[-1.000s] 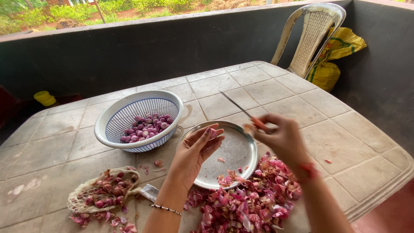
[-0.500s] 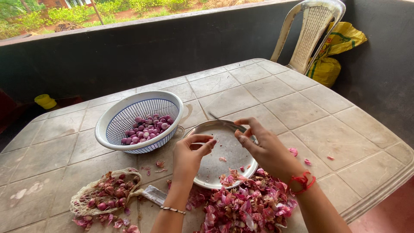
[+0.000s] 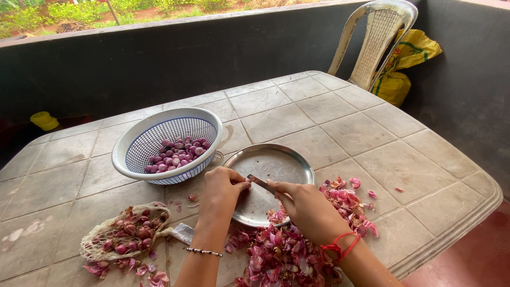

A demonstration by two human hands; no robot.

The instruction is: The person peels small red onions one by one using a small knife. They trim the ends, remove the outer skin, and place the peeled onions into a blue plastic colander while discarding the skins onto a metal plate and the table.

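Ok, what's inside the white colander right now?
The white colander holds a small heap of peeled purple shallots on its near side; the rest of the mesh is bare. What lies under the heap is covered, so I cannot tell how deep it goes.

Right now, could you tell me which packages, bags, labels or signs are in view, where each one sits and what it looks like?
Yellow sack: in the far right corner behind the white plastic chair; bulging, crumpled, yellow with green markings.
Mesh net bag: on the table's near left part, lying open; off-white netting with reddish unpeeled small onions inside.
Paper tag: at the net bag's right end, flat on the table; small, whitish, rectangular.
No signs or screens.
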